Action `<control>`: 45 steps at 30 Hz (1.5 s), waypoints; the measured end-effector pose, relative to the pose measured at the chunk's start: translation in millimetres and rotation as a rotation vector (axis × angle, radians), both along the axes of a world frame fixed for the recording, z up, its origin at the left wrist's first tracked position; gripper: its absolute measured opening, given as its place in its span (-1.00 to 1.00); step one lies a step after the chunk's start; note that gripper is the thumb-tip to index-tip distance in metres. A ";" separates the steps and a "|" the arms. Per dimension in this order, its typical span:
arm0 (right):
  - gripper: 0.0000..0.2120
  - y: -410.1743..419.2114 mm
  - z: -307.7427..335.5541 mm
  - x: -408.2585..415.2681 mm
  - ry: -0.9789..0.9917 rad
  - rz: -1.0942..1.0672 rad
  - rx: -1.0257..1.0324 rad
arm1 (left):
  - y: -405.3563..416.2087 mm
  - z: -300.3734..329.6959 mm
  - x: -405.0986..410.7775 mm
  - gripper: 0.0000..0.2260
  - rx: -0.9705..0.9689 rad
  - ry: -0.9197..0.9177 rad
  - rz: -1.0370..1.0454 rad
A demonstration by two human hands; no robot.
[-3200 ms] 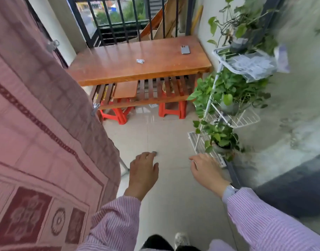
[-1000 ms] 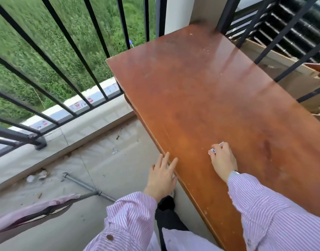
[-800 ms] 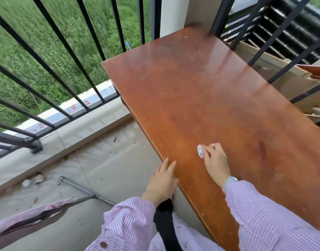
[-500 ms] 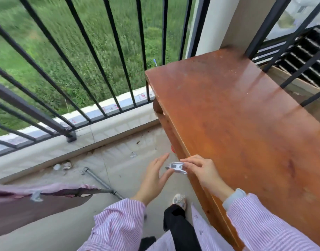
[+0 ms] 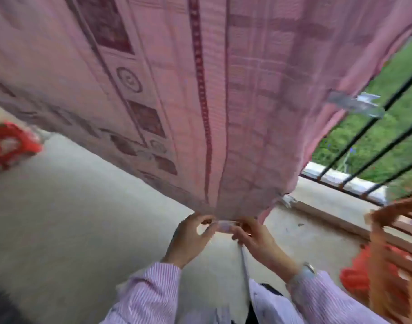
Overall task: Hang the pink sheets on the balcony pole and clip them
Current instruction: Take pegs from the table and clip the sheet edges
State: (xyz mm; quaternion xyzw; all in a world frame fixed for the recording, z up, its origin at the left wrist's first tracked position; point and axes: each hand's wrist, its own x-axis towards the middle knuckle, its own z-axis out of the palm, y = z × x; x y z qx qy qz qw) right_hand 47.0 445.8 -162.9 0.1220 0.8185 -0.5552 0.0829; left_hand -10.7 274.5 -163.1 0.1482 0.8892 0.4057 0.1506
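The pink sheet, with dark red borders and square motifs, hangs over the pole and fills the upper view. My left hand and my right hand meet at its near end, where the metal pole emerges below them. Between their fingertips is a small clear clip, pressed at the sheet's gathered edge. Which hand carries the clip's weight is blurred. Two other clear clips sit on the sheet's right edge, one high and one low.
Black balcony railing with green field behind stands at right. The wooden table edge and a red stool are at lower right. Another red stool stands on the tiled floor at far left.
I have turned from the wooden table to the sheet. The clip picked off the table by my right hand is now held by both hands at the sheet's end on the pole.
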 end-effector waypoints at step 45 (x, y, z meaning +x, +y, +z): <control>-0.60 -954.8 24.8 -906.9 0.308 0.680 0.123 | -939.8 26.9 -702.0 -0.64 -0.436 0.095 0.981</control>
